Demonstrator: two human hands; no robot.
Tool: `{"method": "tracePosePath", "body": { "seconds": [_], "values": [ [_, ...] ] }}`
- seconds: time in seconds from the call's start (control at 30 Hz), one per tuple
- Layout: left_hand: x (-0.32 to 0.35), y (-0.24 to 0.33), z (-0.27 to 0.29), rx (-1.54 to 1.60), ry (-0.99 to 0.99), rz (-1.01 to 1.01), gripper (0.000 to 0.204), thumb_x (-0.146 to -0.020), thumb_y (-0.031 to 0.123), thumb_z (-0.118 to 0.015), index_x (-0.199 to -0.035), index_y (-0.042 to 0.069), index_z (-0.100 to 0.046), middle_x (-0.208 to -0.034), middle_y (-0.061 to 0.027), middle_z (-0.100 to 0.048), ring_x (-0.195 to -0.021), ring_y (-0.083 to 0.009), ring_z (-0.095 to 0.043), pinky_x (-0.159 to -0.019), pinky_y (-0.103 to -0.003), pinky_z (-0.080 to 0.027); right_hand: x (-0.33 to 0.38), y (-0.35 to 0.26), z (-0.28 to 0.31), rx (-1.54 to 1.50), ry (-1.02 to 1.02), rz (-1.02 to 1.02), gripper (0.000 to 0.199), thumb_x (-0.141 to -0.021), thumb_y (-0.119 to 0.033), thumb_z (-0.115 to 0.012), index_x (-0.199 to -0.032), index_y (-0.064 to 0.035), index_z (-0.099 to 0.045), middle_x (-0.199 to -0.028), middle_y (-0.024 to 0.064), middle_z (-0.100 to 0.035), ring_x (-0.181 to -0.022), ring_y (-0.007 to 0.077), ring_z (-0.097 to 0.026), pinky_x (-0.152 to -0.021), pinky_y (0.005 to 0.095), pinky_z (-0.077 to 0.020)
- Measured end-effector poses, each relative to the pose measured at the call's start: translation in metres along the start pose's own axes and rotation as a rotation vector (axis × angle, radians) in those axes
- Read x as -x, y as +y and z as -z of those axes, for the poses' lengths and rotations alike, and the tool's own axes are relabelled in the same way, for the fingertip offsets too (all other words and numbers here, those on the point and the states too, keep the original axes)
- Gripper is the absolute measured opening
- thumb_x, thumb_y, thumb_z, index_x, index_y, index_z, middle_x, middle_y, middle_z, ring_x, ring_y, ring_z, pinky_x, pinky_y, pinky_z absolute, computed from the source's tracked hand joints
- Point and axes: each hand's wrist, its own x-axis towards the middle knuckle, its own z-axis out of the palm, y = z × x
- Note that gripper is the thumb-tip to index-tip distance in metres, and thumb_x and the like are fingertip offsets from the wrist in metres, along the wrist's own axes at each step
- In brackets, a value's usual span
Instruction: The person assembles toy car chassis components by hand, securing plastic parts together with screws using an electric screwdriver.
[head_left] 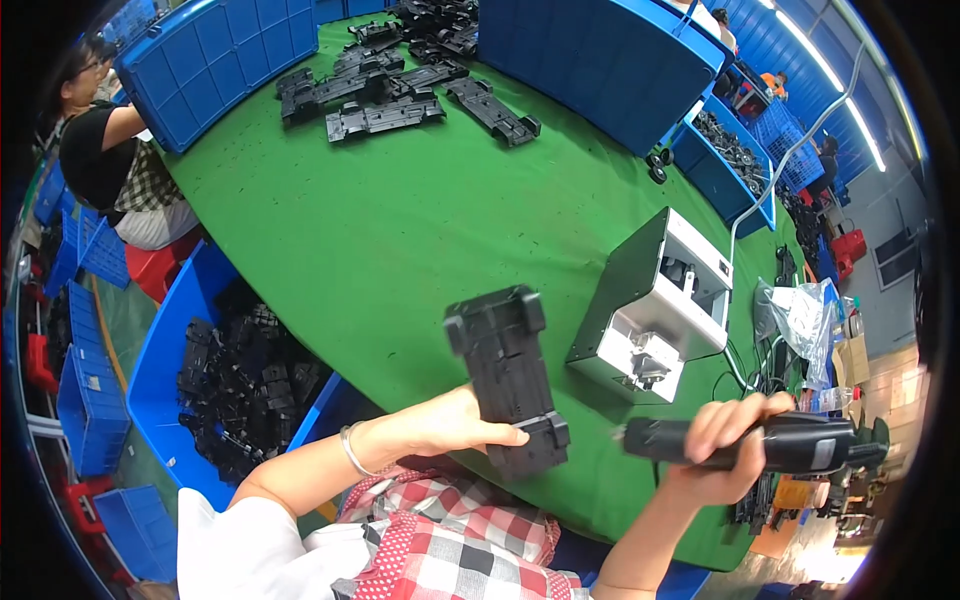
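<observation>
My left hand (462,422) is closed on a black plastic toy car chassis (512,378), its thumb across the near end; the fingers beneath are hidden. The chassis is held above the green table, slightly blurred. At the right, my right hand (728,445) wraps round a black electric screwdriver (790,443), whose tip points left toward the chassis but stays apart from it. Just beyond the screwdriver stands a silver and black screw feeder machine (655,315).
Several black chassis (385,90) lie across the far side of the green table (400,220). Blue crates (600,70) stand behind them. A blue bin (165,400) of black parts sits at my left. Cables and a plastic bag (800,315) lie at right; a co-worker (110,170) sits far left.
</observation>
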Motion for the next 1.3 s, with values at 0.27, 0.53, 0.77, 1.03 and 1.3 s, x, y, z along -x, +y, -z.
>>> {"method": "tracePosePath", "body": {
  "seconds": [0.27,0.53,0.77,1.03,1.3],
  "values": [
    [-0.006,-0.008,-0.005,0.084,0.063,-0.018,0.040,-0.080,0.016,-0.065,-0.115,0.004,-0.049,-0.104,-0.0052,-0.056,-0.091,-0.0145,-0.057,-0.064,-0.026,-0.052,-0.021,0.026,0.002,0.727,0.143,0.179,0.033,-0.075,0.008,-0.053,-0.104,0.0012,-0.038,-0.061,0.0076,-0.051,-0.048,0.0146,-0.051,-0.052,0.0268,-0.0452],
    [-0.013,0.002,-0.007,0.134,0.157,-0.073,0.030,-0.083,0.018,-0.062,-0.108,0.005,-0.054,-0.097,-0.0039,-0.060,-0.087,-0.0125,-0.058,-0.064,-0.027,-0.053,0.001,0.020,-0.010,0.216,0.178,-0.076,0.034,-0.075,0.000,-0.051,-0.106,-0.0020,-0.037,-0.060,0.0071,-0.044,-0.042,0.0153,-0.045,-0.038,0.0268,-0.0418],
    [-0.017,-0.001,-0.012,0.136,0.174,-0.095,0.027,-0.082,0.018,-0.063,-0.103,0.004,-0.057,-0.091,-0.0015,-0.061,-0.080,-0.0101,-0.058,-0.063,-0.025,-0.051,0.034,0.033,-0.033,0.128,0.087,-0.098,0.041,-0.074,0.005,-0.053,-0.105,-0.0079,-0.031,-0.058,0.0106,-0.050,-0.039,0.0212,-0.048,-0.040,0.0332,-0.0447],
    [-0.018,-0.009,-0.025,0.104,0.229,-0.159,0.021,-0.080,0.012,-0.064,-0.099,0.004,-0.058,-0.081,0.0014,-0.058,-0.070,-0.0066,-0.053,-0.055,-0.020,-0.044,0.045,0.039,-0.034,0.227,-0.159,-0.011,0.036,-0.073,0.003,-0.056,-0.099,-0.0058,-0.033,-0.058,0.0080,-0.048,-0.038,0.0181,-0.046,-0.038,0.0283,-0.0430],
    [-0.016,-0.011,-0.038,-0.215,0.084,-0.363,0.038,-0.082,0.017,-0.063,-0.115,0.001,-0.052,-0.115,-0.0073,-0.055,-0.105,-0.0146,-0.050,-0.091,-0.030,-0.041,0.030,-0.018,-0.019,0.228,0.100,-0.316,0.033,-0.074,0.000,-0.057,-0.098,-0.0033,-0.035,-0.085,0.0182,-0.048,-0.042,0.0179,-0.051,-0.038,0.0289,-0.0468]
  ]
}}
